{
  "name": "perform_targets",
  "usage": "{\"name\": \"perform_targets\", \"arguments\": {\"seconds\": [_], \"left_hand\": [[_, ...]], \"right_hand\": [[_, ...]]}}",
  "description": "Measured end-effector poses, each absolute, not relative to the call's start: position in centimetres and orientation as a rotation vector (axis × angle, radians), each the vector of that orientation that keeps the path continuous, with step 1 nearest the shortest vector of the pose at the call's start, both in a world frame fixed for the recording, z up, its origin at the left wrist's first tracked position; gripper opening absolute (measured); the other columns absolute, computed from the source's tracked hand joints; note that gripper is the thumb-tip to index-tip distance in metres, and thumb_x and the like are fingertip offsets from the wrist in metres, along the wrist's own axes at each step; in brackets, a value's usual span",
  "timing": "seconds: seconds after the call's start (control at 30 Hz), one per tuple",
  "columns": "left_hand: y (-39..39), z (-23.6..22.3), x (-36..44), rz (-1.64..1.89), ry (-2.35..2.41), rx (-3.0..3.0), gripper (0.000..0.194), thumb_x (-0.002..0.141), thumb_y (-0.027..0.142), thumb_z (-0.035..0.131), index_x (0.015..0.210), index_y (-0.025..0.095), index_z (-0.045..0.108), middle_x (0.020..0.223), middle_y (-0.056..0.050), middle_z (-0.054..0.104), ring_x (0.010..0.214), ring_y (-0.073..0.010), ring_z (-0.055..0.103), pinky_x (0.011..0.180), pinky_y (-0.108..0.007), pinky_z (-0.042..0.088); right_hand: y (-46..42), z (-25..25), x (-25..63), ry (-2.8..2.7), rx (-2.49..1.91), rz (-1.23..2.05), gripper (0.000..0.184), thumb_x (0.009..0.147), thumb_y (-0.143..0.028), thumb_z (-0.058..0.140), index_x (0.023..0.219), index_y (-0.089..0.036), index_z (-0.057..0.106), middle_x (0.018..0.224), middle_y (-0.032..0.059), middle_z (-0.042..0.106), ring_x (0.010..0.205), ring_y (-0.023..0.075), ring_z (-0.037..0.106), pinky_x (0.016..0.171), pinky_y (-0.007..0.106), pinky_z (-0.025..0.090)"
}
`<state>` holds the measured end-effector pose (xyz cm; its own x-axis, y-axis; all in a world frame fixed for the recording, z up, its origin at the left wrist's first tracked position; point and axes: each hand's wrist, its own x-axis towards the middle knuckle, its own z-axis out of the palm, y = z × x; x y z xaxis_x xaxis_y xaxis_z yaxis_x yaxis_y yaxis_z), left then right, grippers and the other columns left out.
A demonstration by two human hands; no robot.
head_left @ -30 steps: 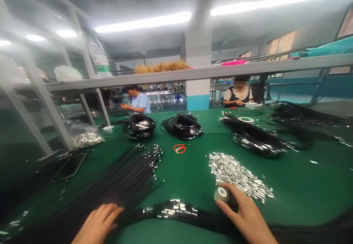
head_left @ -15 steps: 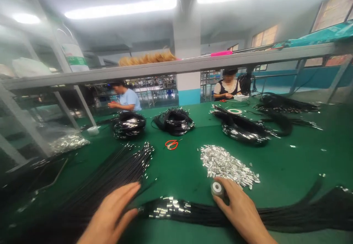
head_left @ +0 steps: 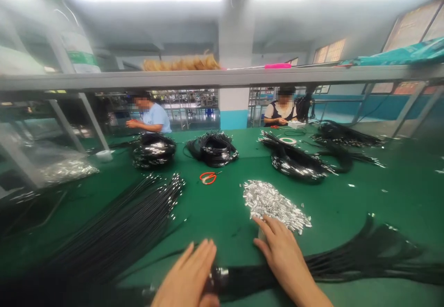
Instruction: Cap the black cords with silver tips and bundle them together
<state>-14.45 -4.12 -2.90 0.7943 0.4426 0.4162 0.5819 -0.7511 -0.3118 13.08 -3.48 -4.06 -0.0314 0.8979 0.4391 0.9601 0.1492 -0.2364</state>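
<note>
- Green mat (head_left: 381,205) covers the workbench, seen from a head camera looking down at two bare hands.
- Left hand (head_left: 185,274): fingers together, lying over the black cable bundle (head_left: 263,274) beside a metal-tipped section; whether it grips cannot be told.
- Right hand (head_left: 282,256): fingers spread, lying across the same bundle's far side; a small pale object shows under the fingertips, too hidden to name, and any grip cannot be told.
- Bundle lies across the near edge of the view, between both hands, its loose black ends fanning out to the right.
- Silver metal tubes (head_left: 274,203) form a heap touching the right hand's fingertips.
- Loose black cables (head_left: 118,228) fill the lower left, just beside the left hand.
- Red-handled scissors (head_left: 208,177) lie beyond the hands, left of the heap.
- Black cable coils (head_left: 152,152) and (head_left: 211,150) sit side by side farther up the mat.
- More black cables (head_left: 298,163) lie to the right, near a white tape ring (head_left: 287,140).
- Grey shelf rail (head_left: 222,78) crosses the far side, with two co-workers (head_left: 151,119) and (head_left: 279,110) seated beyond it, well apart from these hands.
</note>
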Motion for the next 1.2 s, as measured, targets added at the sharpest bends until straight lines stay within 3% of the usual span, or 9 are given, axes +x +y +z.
{"name": "perform_targets", "arguments": {"seconds": [0.13,0.27,0.4,0.57,0.73,0.9,1.0,1.1,1.2], "left_hand": [[-4.7,-3.1,-14.2,-0.49,-0.855,-2.515,0.071,0.094,0.044,0.039,0.147,0.013,0.004,0.13,-0.008,0.056,0.114,-0.0205,0.058,0.088,-0.032,0.054],[-6.2,-3.3,-14.7,-0.36,-0.813,-2.62,0.063,0.094,0.024,0.042,0.147,0.021,0.008,0.133,0.0,0.054,0.119,-0.0133,0.054,0.094,-0.022,0.049],[-6.4,-2.6,-14.3,-0.372,-1.031,-2.609,0.071,0.091,0.038,0.05,0.147,0.015,0.012,0.14,-0.009,0.045,0.125,-0.0217,0.048,0.098,-0.034,0.049],[-6.7,-3.2,-14.4,-0.423,-0.917,-2.685,0.065,0.095,0.024,0.042,0.147,0.026,0.003,0.132,-0.001,0.055,0.116,-0.0153,0.056,0.095,-0.023,0.049],[-5.8,-2.3,-13.9,-0.478,-1.078,-2.723,0.078,0.094,0.043,0.041,0.144,0.022,-0.014,0.14,-0.01,0.043,0.123,-0.0241,0.05,0.095,-0.041,0.05],[-6.9,-1.0,-16.7,-0.744,-1.215,-2.933,0.055,0.097,0.035,0.036,0.146,0.035,0.012,0.139,0.002,0.048,0.121,-0.0166,0.052,0.096,-0.028,0.05],[-6.4,-0.8,-17.6,-0.838,-1.24,-2.861,0.055,0.09,0.043,0.052,0.14,0.034,0.033,0.134,0.0,0.054,0.116,-0.0198,0.057,0.09,-0.028,0.053],[-5.9,-1.4,-16.8,-0.838,-1.03,-2.899,0.042,0.085,0.048,0.058,0.123,0.029,0.054,0.104,0.0,0.071,0.086,-0.0182,0.067,0.07,-0.024,0.057],[-6.3,-1.6,-15.6,-0.792,-1.313,-2.889,0.025,0.096,0.039,0.042,0.102,0.027,0.062,0.072,0.003,0.066,0.064,-0.0136,0.062,0.055,-0.02,0.05]], "right_hand": [[-5.0,-3.2,12.6,-2.147,-1.455,-0.465,0.038,0.086,-0.022,0.054,0.124,-0.023,0.055,0.135,0.007,0.054,0.124,0.029,0.047,0.091,0.044,0.048],[-7.0,-2.8,12.0,-2.452,-1.003,-0.613,0.035,0.086,-0.041,0.056,0.113,-0.02,0.062,0.118,-0.0002,0.068,0.106,0.0203,0.063,0.077,0.029,0.053],[-7.5,-2.8,11.7,-2.487,-1.176,-0.627,0.045,0.086,-0.043,0.055,0.121,-0.014,0.056,0.125,0.0041,0.063,0.109,0.0201,0.062,0.082,0.03,0.052],[-7.9,-3.1,12.1,-2.571,-0.949,-0.728,0.049,0.087,-0.05,0.051,0.121,-0.015,0.057,0.12,0.0045,0.065,0.103,0.0188,0.065,0.075,0.027,0.053],[-8.2,-2.1,11.9,-2.527,-1.244,-0.459,0.064,0.084,-0.056,0.051,0.131,-0.012,0.048,0.131,0.0128,0.056,0.115,0.0285,0.058,0.084,0.039,0.053],[-9.3,-1.8,12.3,-2.372,-1.109,-0.147,0.035,0.084,-0.046,0.058,0.105,-0.019,0.064,0.099,0.0078,0.073,0.089,0.0216,0.067,0.07,0.031,0.055],[-9.6,-1.9,12.1,-2.171,-1.092,0.039,0.022,0.085,-0.042,0.058,0.088,-0.021,0.065,0.078,0.0032,0.069,0.069,0.0172,0.062,0.059,0.028,0.051],[-9.3,-2.0,11.8,-2.079,-0.991,-0.094,0.017,0.089,-0.032,0.053,0.082,-0.019,0.061,0.07,0.003,0.065,0.061,0.0161,0.056,0.054,0.027,0.046],[-9.0,-2.0,11.9,-2.053,-0.979,-0.145,0.01,0.09,-0.021,0.05,0.09,-0.018,0.059,0.07,0.0031,0.065,0.06,0.0154,0.054,0.053,0.027,0.044]]}}
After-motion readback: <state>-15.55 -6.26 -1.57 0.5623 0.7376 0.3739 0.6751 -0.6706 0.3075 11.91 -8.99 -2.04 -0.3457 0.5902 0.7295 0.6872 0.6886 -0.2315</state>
